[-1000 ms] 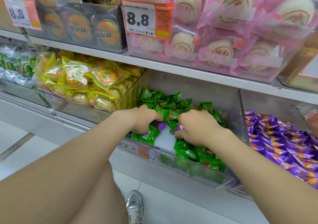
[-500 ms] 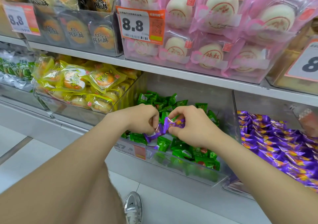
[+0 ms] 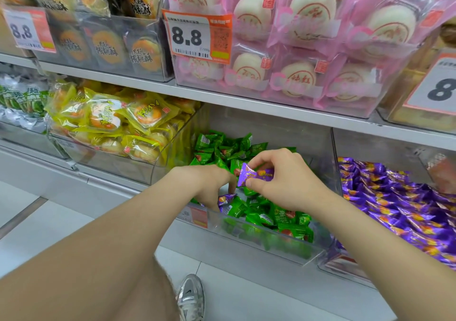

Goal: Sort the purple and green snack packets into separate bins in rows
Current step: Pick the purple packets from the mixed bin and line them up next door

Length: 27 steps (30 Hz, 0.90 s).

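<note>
The price tag [image 3: 196, 37] above the fingers is showing "8.8" with a barcode, a QR code and small print reading "/500g". A second tag [image 3: 24, 30] far to their left is also reading "8.8", and a third tag [image 3: 439, 88] to their upper right is showing only an "8" before the frame edge. A small label [image 3: 195, 216] is hanging on the front of the clear bin [image 3: 291, 249] just below the left fingers, too blurred to read. The silver shoe [image 3: 191, 294] on the floor below is bearing a Nike swoosh.

The right hand [image 3: 283, 180] is pinching one purple packet [image 3: 255, 174] by its end, thumb and forefinger narrow around it, and is holding it just above the green packets [image 3: 259, 213]. The left hand [image 3: 209, 187] is reaching down into the same bin with its fingers curled. A second purple packet [image 3: 225, 199] is lying among the green ones right against those fingers, and I cannot tell whether they are gripping it.

That is making two purple packets at the green bin and three price tags with numbers. The green packets are too many to count. The purple pile [image 3: 394, 209] is filling the neighbouring bin, to the right of the right fingers.
</note>
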Tool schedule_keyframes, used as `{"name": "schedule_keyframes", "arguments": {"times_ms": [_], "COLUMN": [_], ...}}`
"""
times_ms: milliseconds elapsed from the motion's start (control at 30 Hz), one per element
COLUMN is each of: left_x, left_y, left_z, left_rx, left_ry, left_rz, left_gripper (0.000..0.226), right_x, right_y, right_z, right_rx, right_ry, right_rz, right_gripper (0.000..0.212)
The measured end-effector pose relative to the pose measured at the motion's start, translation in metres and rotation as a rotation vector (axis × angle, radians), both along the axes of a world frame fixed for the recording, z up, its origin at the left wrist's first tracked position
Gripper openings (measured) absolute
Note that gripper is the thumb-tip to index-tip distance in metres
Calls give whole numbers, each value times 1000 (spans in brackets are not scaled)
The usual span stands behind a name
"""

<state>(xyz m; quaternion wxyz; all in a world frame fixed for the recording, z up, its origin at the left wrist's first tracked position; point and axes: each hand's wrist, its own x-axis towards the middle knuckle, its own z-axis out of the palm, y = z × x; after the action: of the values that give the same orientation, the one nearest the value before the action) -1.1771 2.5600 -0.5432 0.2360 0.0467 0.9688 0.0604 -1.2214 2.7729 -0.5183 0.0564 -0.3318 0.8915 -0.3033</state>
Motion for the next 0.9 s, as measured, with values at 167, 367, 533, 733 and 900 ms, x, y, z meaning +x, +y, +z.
{"name": "schedule_keyframes", "arguments": {"times_ms": [167, 367, 533, 733, 900], "left_x": [-1, 4, 4, 8, 23], "left_y": [0, -3, -3, 6, 39], "left_z": [-3, -1, -8, 16, 46], "left_rx": [-32, 7, -64, 178, 891], "left_ry": [43, 75, 108, 362, 459], "left_rz": [-8, 26, -4, 148, 257], "left_gripper": [59, 64, 55, 39, 30], "right_x": [1, 0, 2, 12, 23], "right_y": [4, 11, 16, 26, 45], "right_z": [3, 8, 11, 30, 44], "right_rx": [-19, -17, 16, -82, -207], "right_ry": [13, 32, 20, -54, -60], "right_rz": [-3, -11, -16, -69, -157], "right_gripper": [22, 24, 31, 18, 14]}}
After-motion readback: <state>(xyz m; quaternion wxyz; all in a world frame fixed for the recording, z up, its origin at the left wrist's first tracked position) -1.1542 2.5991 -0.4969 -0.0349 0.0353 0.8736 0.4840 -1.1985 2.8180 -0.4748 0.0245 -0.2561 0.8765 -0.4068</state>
